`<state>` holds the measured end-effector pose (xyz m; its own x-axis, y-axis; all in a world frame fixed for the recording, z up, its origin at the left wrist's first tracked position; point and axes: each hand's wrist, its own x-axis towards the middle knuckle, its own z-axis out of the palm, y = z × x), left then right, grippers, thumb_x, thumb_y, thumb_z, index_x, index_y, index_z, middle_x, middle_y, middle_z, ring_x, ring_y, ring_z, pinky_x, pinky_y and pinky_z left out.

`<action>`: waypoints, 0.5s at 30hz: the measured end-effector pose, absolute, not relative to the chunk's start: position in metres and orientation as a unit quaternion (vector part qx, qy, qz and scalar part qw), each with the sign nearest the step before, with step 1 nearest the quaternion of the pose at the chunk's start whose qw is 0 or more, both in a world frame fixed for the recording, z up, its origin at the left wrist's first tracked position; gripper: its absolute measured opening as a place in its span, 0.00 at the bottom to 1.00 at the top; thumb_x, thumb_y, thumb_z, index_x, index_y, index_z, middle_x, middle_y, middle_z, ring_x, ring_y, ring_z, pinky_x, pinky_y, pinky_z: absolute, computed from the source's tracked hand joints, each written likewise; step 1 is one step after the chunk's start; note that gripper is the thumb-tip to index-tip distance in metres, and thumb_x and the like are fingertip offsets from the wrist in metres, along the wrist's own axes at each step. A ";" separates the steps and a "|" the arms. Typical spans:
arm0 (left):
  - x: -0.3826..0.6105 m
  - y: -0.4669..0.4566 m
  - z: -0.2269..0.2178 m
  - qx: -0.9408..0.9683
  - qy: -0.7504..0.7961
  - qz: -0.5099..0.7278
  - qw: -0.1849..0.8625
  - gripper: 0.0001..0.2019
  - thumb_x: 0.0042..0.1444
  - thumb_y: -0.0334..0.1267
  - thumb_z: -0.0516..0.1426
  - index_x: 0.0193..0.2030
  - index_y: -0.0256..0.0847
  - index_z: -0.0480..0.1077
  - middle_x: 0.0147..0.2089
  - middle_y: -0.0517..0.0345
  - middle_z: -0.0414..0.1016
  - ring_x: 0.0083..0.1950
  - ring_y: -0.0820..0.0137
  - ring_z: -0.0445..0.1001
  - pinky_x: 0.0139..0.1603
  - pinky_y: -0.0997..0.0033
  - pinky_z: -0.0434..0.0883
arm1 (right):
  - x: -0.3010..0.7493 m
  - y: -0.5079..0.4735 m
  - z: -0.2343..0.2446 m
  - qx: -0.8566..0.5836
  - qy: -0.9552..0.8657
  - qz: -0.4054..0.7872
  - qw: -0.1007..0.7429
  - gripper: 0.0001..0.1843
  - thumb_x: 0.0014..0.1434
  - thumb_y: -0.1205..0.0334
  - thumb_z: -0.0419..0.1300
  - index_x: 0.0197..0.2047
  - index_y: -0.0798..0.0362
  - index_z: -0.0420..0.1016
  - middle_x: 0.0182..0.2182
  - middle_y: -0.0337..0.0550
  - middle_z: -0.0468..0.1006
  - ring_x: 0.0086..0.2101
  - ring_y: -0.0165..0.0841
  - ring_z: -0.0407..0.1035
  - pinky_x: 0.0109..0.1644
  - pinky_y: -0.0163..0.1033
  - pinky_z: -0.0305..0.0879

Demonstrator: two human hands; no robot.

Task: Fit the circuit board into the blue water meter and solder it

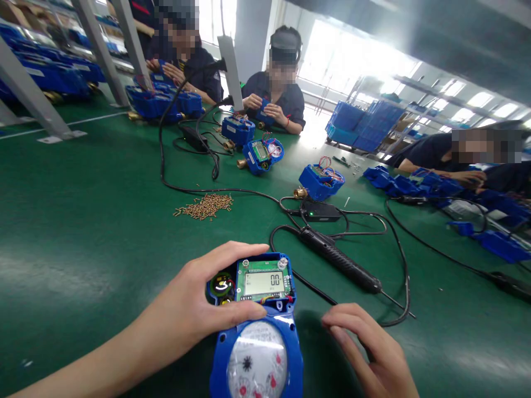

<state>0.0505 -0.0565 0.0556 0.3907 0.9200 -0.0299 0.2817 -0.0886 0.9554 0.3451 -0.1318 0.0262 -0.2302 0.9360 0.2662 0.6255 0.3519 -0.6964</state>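
Note:
My left hand (207, 298) grips a blue water meter (257, 315) at its upper part, thumb across the front and fingers along the far edge. The meter's cover is off its top section, where a green circuit board with a small display (264, 282) reads 0.0. Below the display sits a round clear dial (258, 362) with red pointers. To the right of the meter, apart from it, is my right hand (369, 348). Its thumb and fingertips are drawn together in a pinch; anything between them is hidden or too small to make out.
A black electric screwdriver (338, 257) lies beyond my right hand, its cable looping around a black adapter (319, 211). Small brass-coloured screws (205, 206) are heaped on the green table (103, 221). Further off stand other blue meters (321, 181); several people (276, 83) work around.

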 end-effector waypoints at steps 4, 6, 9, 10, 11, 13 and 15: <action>0.052 -0.058 0.055 0.649 0.455 0.331 0.512 0.32 0.49 0.49 0.69 0.61 0.58 0.67 0.63 0.58 0.73 0.63 0.53 0.70 0.66 0.48 0.65 | 0.321 -0.132 0.027 -0.490 -0.685 0.392 0.371 0.26 0.66 0.51 0.59 0.66 0.35 0.62 0.67 0.42 0.61 0.65 0.41 0.60 0.67 0.47 0.63; 0.053 -0.058 0.055 0.646 0.458 0.340 0.508 0.33 0.48 0.48 0.69 0.62 0.54 0.66 0.63 0.55 0.73 0.62 0.53 0.71 0.65 0.48 0.66 | 0.300 -0.124 0.030 -0.446 -0.606 0.523 0.400 0.35 0.65 0.43 0.58 0.71 0.33 0.50 0.70 0.43 0.55 0.67 0.42 0.55 0.69 0.52 0.58; 0.054 -0.058 0.056 0.649 0.466 0.330 0.502 0.28 0.49 0.46 0.68 0.56 0.49 0.67 0.57 0.54 0.76 0.57 0.54 0.75 0.59 0.52 0.70 | 0.274 -0.111 0.037 -0.416 -0.555 0.598 0.402 0.43 0.62 0.43 0.62 0.73 0.35 0.45 0.70 0.46 0.55 0.67 0.40 0.56 0.71 0.50 0.55; 0.054 -0.058 0.056 0.649 0.470 0.321 0.505 0.26 0.49 0.47 0.68 0.54 0.48 0.67 0.54 0.54 0.76 0.55 0.54 0.76 0.56 0.53 0.71 | 0.268 -0.107 0.040 -0.421 -0.548 0.603 0.399 0.44 0.62 0.43 0.62 0.73 0.36 0.44 0.69 0.47 0.57 0.66 0.39 0.58 0.71 0.49 0.56; 0.053 -0.057 0.056 0.648 0.472 0.310 0.512 0.25 0.49 0.47 0.68 0.53 0.47 0.67 0.52 0.55 0.77 0.53 0.54 0.76 0.53 0.55 0.72 | 0.265 -0.103 0.042 -0.430 -0.539 0.609 0.392 0.44 0.62 0.44 0.62 0.73 0.37 0.44 0.68 0.48 0.59 0.64 0.38 0.62 0.69 0.49 0.58; 0.052 -0.056 0.056 0.643 0.473 0.296 0.523 0.26 0.49 0.49 0.67 0.52 0.47 0.66 0.50 0.55 0.77 0.53 0.53 0.75 0.50 0.56 0.72 | 0.263 -0.095 0.045 -0.446 -0.514 0.628 0.378 0.43 0.64 0.44 0.61 0.73 0.38 0.43 0.63 0.50 0.68 0.57 0.37 0.70 0.64 0.49 0.65; 0.051 -0.054 0.054 0.644 0.474 0.293 0.524 0.26 0.49 0.50 0.67 0.52 0.47 0.65 0.51 0.55 0.76 0.55 0.52 0.73 0.51 0.55 0.71 | 0.264 -0.087 0.046 -0.444 -0.504 0.645 0.363 0.42 0.63 0.46 0.63 0.73 0.39 0.46 0.58 0.49 0.73 0.51 0.37 0.75 0.60 0.49 0.70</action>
